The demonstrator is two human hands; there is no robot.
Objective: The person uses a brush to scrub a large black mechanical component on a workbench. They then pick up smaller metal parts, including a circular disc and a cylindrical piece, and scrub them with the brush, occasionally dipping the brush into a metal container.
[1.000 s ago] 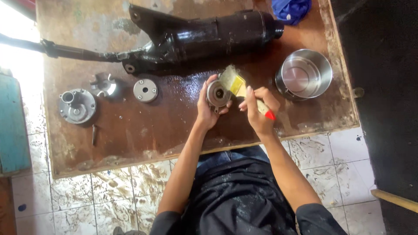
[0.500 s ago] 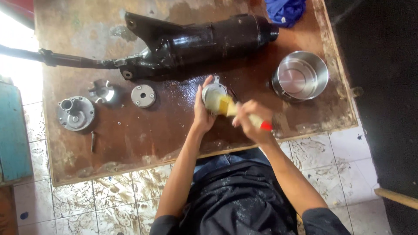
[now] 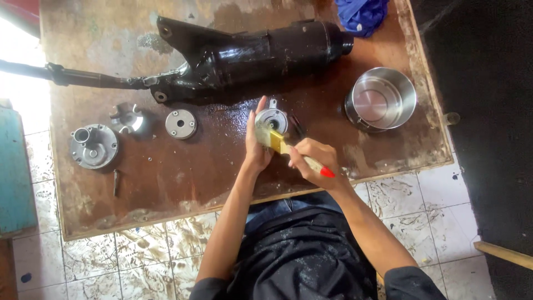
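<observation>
Left hand: the left hand (image 3: 256,145) grips a round grey metal housing (image 3: 272,118) from its left side, thumb raised along the far edge, fingers clamped around the part and holding it over the wet middle of the board.
Right hand: the right hand (image 3: 312,163) is closed on the handle of a paintbrush (image 3: 288,149) – pale bristles, yellow band, red handle tip sticking out to the right of the fist.
Brush contact: the bristles lie on the near face of the housing, just beside the left thumb.
Work surface: a worn brown wooden board (image 3: 183,183), wet and stained; its near edge runs just below both wrists, with white floor tiles (image 3: 422,211) beyond it.
Far side: a long black engine casing (image 3: 250,53) lies across the board, close behind the housing but apart from it; a blue cloth (image 3: 363,14) sits at the far right corner.
Right side: a steel pot (image 3: 383,100) stands near the right edge, well apart from the hands.
Left side: a small round disc (image 3: 181,123), a slotted metal piece (image 3: 127,118), a larger flanged cover (image 3: 93,146) and a short pin (image 3: 115,182) lie spread out.
Open room: bare board stretches between the disc and the left hand – and along the near edge to the left.
</observation>
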